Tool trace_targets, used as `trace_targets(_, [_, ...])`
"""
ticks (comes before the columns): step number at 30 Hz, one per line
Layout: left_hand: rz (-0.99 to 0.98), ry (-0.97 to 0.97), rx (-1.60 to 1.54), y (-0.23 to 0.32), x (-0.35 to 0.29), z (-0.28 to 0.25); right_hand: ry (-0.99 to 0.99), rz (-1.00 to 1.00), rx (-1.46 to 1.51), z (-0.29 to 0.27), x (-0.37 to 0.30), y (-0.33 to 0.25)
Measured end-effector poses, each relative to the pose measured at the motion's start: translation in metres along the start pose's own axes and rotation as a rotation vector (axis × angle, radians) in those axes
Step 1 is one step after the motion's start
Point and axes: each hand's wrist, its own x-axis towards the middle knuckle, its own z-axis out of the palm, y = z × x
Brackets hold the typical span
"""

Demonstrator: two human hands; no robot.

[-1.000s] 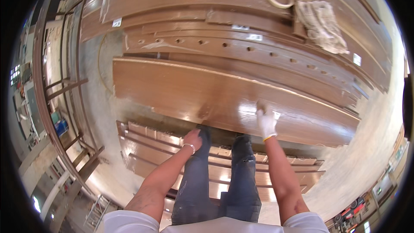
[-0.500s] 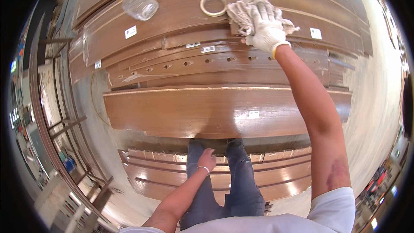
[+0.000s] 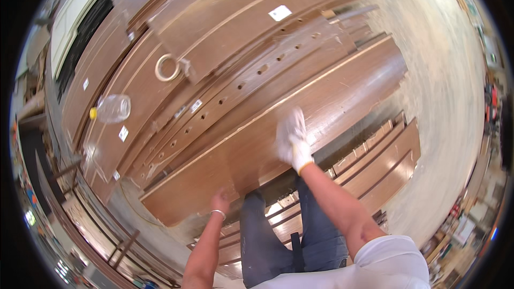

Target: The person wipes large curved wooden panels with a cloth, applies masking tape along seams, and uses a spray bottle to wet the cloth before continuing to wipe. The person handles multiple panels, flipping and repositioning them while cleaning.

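My right hand, in a white knit glove, is over the near brown wooden board. Blurred by motion, it appears closed on a pale rag bunched at its fingers. My bare left hand, a white band at its wrist, is near the front edge of the same board. Its fingers are smeared, and I make out nothing in them. Farther off, a roll of tape lies flat on a panel. A clear plastic bottle with a yellow cap lies on its side to the left.
Brown panels with white labels are stacked beyond the near board, one strip having a row of holes. More slatted panels lie by my legs. A metal rack stands at left; concrete floor at right.
My right hand has come back from the far panel to the near board with the rag. My left hand has moved left, off my leg. The view has turned, so the boards now slant.
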Motion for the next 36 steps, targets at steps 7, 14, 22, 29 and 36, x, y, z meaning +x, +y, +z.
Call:
trace_targets(7, [0.005, -0.022, 0.176, 0.021, 0.055, -0.036, 0.368, -0.248, -0.455, -0.122, 0.041, 0.032])
trace_targets(14, [0.151, 0.151, 0.53, 0.247, 0.151, 0.119, -0.721, -1.213, -1.167, -0.149, 0.264, -0.076])
trace_targets(22, [0.488, 0.448, 0.381, 0.559, 0.229, 0.324, -0.7, -1.006, -1.348, -0.252, 0.444, -0.276])
trace_targets(29, [0.79, 0.447, 0.671, 0.725, 0.293, 0.407, 0.299, -1.052, -1.778, -0.393, 0.629, -0.455])
trace_targets(36, [0.855, 0.463, 0.638, 0.722, 0.301, 0.409, 0.628, -0.398, -1.347, -0.538, 0.662, -0.557])
